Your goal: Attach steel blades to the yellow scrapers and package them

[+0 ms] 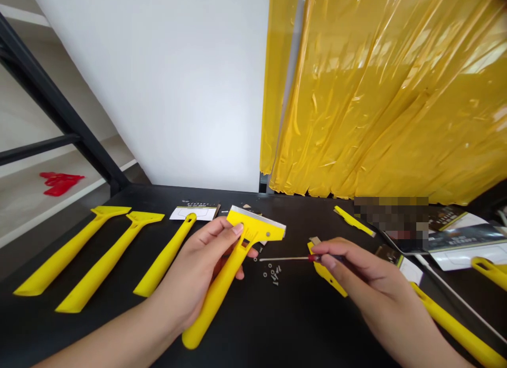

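Note:
My left hand (pixel 216 246) is closed around a yellow scraper (pixel 225 283), thumb pressed on its head. A metal blade runs along the scraper's top edge, and one screw shows near its right end. Between the fingers of my right hand (pixel 356 267) is a screwdriver (pixel 287 259), its thin shaft pointing left towards the scraper without touching it. Below the shaft lie several small screws and nuts (pixel 274 276) on the black table (pixel 253 331). A yellow scraper head piece (pixel 330 278) lies partly hidden behind my right hand.
To the left lie yellow scraper handles (pixel 106 262), near a white printed card (pixel 194 213). A yellow strip (pixel 354 220), a white cable (pixel 459 296) and another yellow handle (pixel 459 323) are at the right. Yellow plastic sheeting (pixel 380 93) hangs behind the table.

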A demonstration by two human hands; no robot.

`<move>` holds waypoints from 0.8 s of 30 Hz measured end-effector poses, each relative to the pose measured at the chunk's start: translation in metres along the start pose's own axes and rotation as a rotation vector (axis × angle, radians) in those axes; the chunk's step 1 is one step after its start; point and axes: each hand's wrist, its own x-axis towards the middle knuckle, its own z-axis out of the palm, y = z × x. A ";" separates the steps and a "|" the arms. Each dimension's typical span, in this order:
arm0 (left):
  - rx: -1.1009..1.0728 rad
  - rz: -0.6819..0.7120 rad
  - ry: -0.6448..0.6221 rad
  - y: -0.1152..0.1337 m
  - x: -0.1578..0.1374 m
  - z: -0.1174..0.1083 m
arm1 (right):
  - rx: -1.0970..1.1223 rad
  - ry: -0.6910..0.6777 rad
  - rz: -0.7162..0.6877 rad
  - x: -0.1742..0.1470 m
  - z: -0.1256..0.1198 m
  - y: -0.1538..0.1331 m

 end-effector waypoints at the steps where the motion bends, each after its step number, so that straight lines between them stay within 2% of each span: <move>1: 0.002 0.003 -0.002 0.000 0.000 0.000 | -0.052 -0.013 -0.047 0.000 0.003 0.000; 4: 0.015 0.002 -0.003 -0.001 0.000 0.000 | -0.177 -0.022 -0.133 0.003 0.008 0.003; 7: 0.033 -0.017 -0.007 -0.001 0.001 -0.001 | -0.222 0.002 -0.147 0.008 0.011 0.011; 24: 0.043 -0.041 -0.013 0.002 0.000 0.003 | -0.195 -0.022 -0.065 0.019 0.017 0.021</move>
